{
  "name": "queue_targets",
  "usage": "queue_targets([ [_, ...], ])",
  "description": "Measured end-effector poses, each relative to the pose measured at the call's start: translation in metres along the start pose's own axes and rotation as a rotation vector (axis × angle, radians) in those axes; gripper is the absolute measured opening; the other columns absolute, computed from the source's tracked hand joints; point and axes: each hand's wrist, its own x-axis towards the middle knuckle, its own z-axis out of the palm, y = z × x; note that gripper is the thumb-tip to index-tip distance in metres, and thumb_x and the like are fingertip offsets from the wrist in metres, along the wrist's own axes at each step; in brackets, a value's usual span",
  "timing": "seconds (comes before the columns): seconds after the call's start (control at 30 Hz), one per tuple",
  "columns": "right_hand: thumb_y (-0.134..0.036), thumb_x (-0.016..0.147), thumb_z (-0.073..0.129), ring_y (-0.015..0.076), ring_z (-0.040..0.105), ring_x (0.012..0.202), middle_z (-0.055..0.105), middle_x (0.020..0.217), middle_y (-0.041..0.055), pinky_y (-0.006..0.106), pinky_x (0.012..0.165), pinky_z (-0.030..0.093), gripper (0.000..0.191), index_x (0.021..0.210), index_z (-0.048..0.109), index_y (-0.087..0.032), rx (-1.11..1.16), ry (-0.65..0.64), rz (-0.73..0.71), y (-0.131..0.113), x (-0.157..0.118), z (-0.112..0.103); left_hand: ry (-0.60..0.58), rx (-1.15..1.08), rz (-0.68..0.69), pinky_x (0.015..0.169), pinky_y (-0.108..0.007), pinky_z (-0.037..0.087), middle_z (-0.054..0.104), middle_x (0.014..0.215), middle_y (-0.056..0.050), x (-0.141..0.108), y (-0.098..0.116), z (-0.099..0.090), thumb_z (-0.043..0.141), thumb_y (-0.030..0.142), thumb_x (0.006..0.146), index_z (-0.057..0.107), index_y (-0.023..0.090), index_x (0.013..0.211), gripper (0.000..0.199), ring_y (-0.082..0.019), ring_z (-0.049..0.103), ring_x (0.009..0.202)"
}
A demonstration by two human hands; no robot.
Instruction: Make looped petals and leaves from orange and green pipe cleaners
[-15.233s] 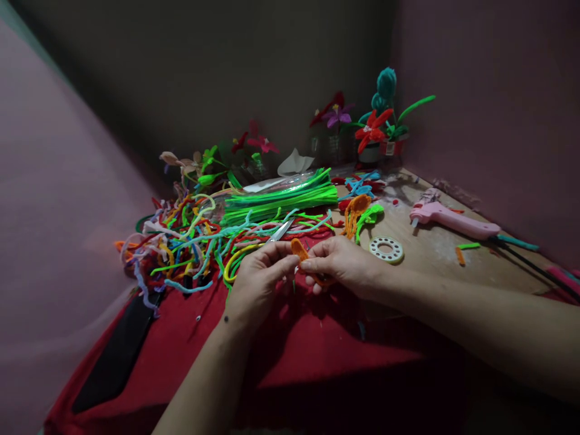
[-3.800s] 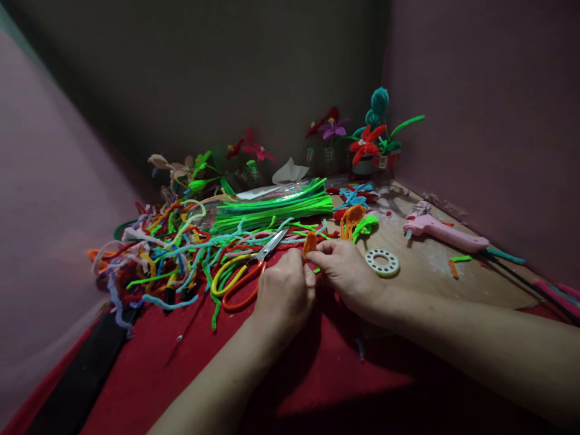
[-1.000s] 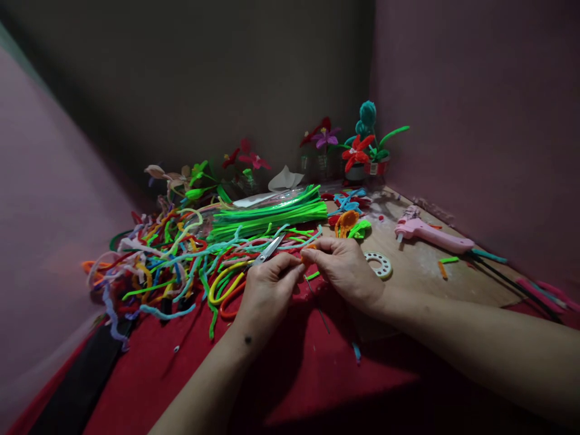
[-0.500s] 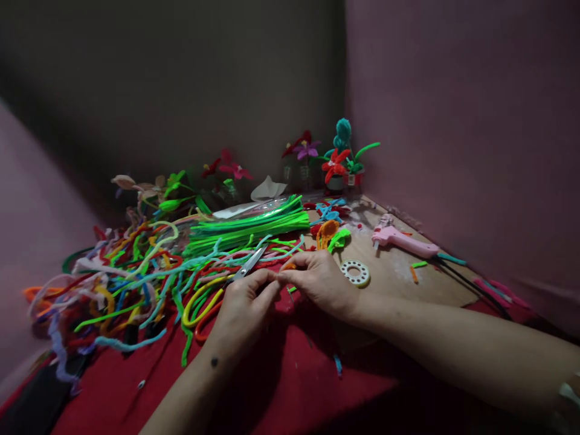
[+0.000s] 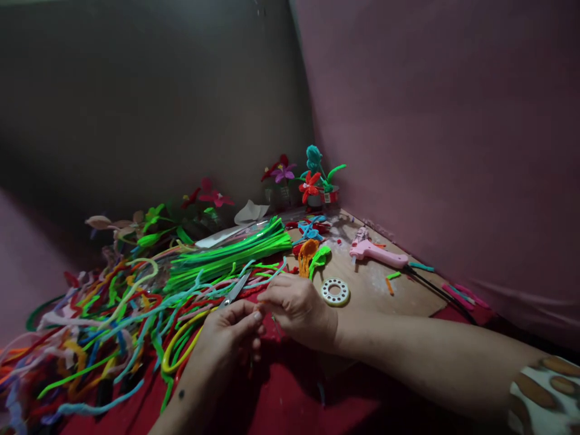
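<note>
My left hand [image 5: 231, 332] and my right hand [image 5: 296, 308] meet fingertip to fingertip over the red cloth [image 5: 290, 393]. Both are closed in a pinch, thumb against fingers. What they hold is small and mostly covered by the fingers; I cannot make out its kind. Just behind my left hand lies a pair of scissors [image 5: 235, 290], blades pointing away to the right, its handles hidden. Loose pipe cleaners [image 5: 136, 320] in many colours are heaped to the left of my hands. A bundle of green pipe cleaners [image 5: 231, 251] rests farther back.
On a brown board [image 5: 367, 296] at the right are a pink glue gun [image 5: 378, 252] with a black cord, a white ring with holes [image 5: 335, 283], and orange [image 5: 307, 252] and green [image 5: 320, 260] shaped pieces. Fuzzy flowers in pots [image 5: 312, 190] stand at the back corner walls.
The view has shifted, so the objects sit farther left and lower. My fingertips stay together; the left hand's lower fingers have uncurled slightly. The orange bit seen at my right fingertips is now mostly hidden.
</note>
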Motion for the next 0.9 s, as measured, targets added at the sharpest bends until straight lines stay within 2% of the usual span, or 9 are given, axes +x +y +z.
queue_targets([
  [0.07, -0.011, 0.078, 0.052, 0.0122, 0.053, 0.065, 0.06, 0.066, 0.0045, 0.022, 0.063, 0.042, 0.017, 0.067, 0.064, -0.012, -0.002, -0.006, -0.004, 0.002, 0.001, -0.001, -0.011, -0.021, -0.014, 0.04, -0.021, 0.039, 0.057, 0.05, 0.002, 0.001, 0.001, 0.001, 0.067, 0.034, 0.064, 0.056, 0.014, 0.067, 0.023, -0.009, 0.049, 0.038],
  [0.13, -0.011, 0.078, 0.052, 0.0116, 0.053, 0.064, 0.059, 0.065, 0.0038, 0.022, 0.062, 0.042, 0.016, 0.068, 0.065, -0.012, 0.061, 0.002, 0.079, 0.002, 0.003, -0.003, -0.04, -0.032, -0.016, 0.043, -0.021, 0.041, 0.06, 0.053, -0.001, 0.001, 0.003, 0.001, 0.067, 0.034, 0.065, 0.057, 0.013, 0.071, 0.024, -0.01, 0.053, 0.042],
  [0.2, -0.014, 0.078, 0.055, 0.0109, 0.054, 0.064, 0.06, 0.065, 0.0025, 0.022, 0.062, 0.042, 0.012, 0.073, 0.066, -0.013, 0.175, 0.015, 0.202, 0.002, 0.006, -0.006, -0.082, -0.043, 0.004, 0.045, -0.02, 0.041, 0.063, 0.057, -0.004, 0.001, 0.003, -0.001, 0.065, 0.035, 0.069, 0.058, 0.013, 0.074, 0.024, -0.011, 0.055, 0.046],
  [0.3, -0.026, 0.08, 0.055, 0.0113, 0.057, 0.07, 0.063, 0.077, 0.0028, 0.022, 0.064, 0.044, 0.017, 0.087, 0.064, -0.014, 0.381, 0.05, 0.479, -0.001, 0.011, -0.01, -0.086, -0.078, 0.054, 0.048, -0.021, 0.042, 0.064, 0.061, -0.005, -0.001, 0.003, -0.004, 0.062, 0.033, 0.073, 0.057, 0.012, 0.073, 0.022, -0.01, 0.056, 0.047],
  [0.4, -0.037, 0.08, 0.051, 0.0102, 0.052, 0.058, 0.057, 0.07, 0.002, 0.021, 0.047, 0.042, 0.027, 0.082, 0.062, -0.012, 0.58, 0.017, 0.722, -0.003, 0.015, -0.01, -0.042, -0.117, 0.078, 0.048, -0.022, 0.043, 0.064, 0.061, -0.004, -0.002, 0.001, -0.004, 0.061, 0.032, 0.074, 0.056, 0.013, 0.075, 0.02, -0.011, 0.056, 0.049],
  [0.47, -0.036, 0.076, 0.056, 0.0088, 0.048, 0.052, 0.054, 0.067, 0.0007, 0.02, 0.042, 0.039, 0.026, 0.081, 0.061, -0.011, 0.652, -0.013, 0.803, -0.004, 0.015, -0.009, -0.047, -0.132, 0.096, 0.047, -0.022, 0.043, 0.063, 0.061, -0.004, -0.003, 0.0, -0.003, 0.06, 0.032, 0.075, 0.056, 0.013, 0.076, 0.02, -0.011, 0.056, 0.048],
  [0.6, -0.026, 0.067, 0.064, 0.009, 0.05, 0.057, 0.058, 0.072, 0.0012, 0.019, 0.046, 0.04, 0.021, 0.082, 0.064, -0.011, 0.671, -0.053, 0.792, -0.004, 0.014, -0.008, -0.083, -0.134, 0.103, 0.045, -0.02, 0.041, 0.064, 0.061, -0.004, -0.004, -0.001, -0.002, 0.06, 0.032, 0.075, 0.056, 0.012, 0.074, 0.019, -0.01, 0.056, 0.048],
  [0.77, -0.018, 0.069, 0.06, 0.0094, 0.052, 0.063, 0.061, 0.067, -0.0003, 0.021, 0.061, 0.041, 0.01, 0.073, 0.067, -0.012, 0.544, -0.06, 0.68, -0.004, 0.014, -0.01, -0.113, -0.099, 0.083, 0.046, -0.02, 0.042, 0.065, 0.062, -0.005, -0.006, 0.001, -0.001, 0.059, 0.032, 0.076, 0.056, 0.013, 0.074, 0.02, -0.01, 0.057, 0.048],
  [0.9, -0.015, 0.07, 0.058, 0.0087, 0.048, 0.058, 0.055, 0.056, -0.0032, 0.021, 0.057, 0.037, 0.011, 0.061, 0.065, -0.013, 0.402, -0.058, 0.573, -0.003, 0.011, -0.007, -0.088, -0.04, 0.13, 0.044, -0.019, 0.039, 0.063, 0.057, -0.002, -0.006, 0.001, 0.002, 0.06, 0.032, 0.075, 0.055, 0.013, 0.07, 0.02, -0.009, 0.054, 0.044],
])
